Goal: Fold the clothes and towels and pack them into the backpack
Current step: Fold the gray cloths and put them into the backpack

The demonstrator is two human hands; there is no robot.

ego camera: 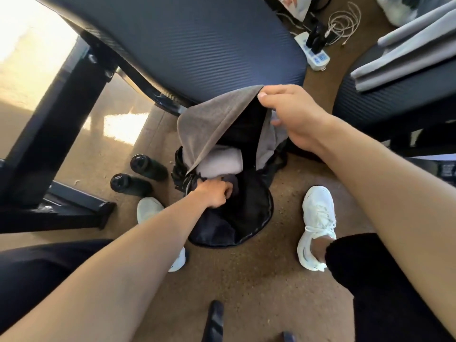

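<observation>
A: Head view: where's the grey towel (212, 124)?
B: Hanging over the open backpack (241, 218), long axis vertical; right hand (293, 114) fingers pinched on its top corner. Left hand (214, 195) fingers clamped on the backpack rim.

Partly blocked: backpack (237, 218) mouth under draped grey towel (209, 124), pale roll (219, 162) inside; bottles (148, 166) left.
</observation>
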